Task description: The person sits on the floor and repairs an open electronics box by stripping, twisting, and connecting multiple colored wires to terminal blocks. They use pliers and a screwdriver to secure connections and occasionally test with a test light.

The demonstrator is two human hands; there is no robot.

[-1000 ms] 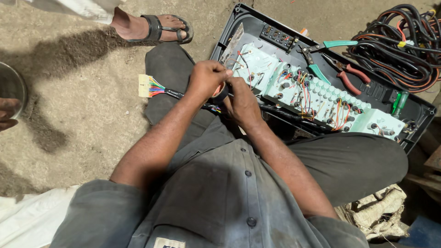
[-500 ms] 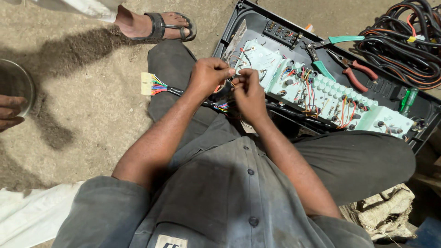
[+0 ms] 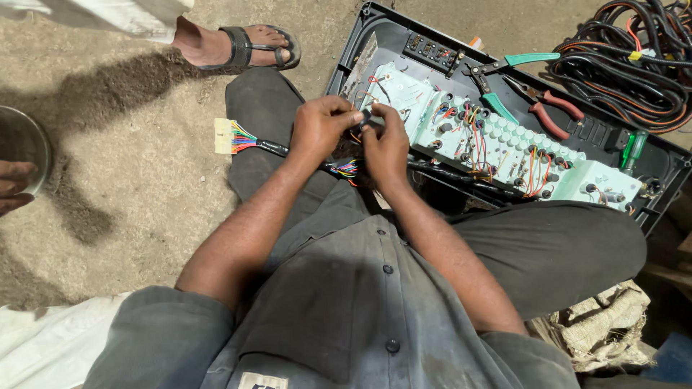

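My left hand (image 3: pixel 321 128) and my right hand (image 3: pixel 386 146) meet over my lap, fingertips pinched together on a small dark part of a wire harness (image 3: pixel 344 168). The black-sleeved harness runs left across my knee to a white connector (image 3: pixel 224 135) with coloured wires. Just beyond my hands lies a pale green circuit panel (image 3: pixel 497 144) with many small wires, set in a black plastic housing (image 3: pixel 393 32). What sits exactly between my fingertips is hidden.
Green-handled pliers (image 3: pixel 508 65) and red-handled pliers (image 3: pixel 551 112) lie in the housing, with a green screwdriver (image 3: pixel 633 148) at its right. A coil of black cables (image 3: pixel 620 61) is at top right. Another person's sandalled foot (image 3: pixel 238 45) stands ahead; a metal bowl (image 3: pixel 21 144) sits left.
My hands have stayed together on the harness with small finger shifts. The view has drifted slightly, and the white connector sits a little further right.
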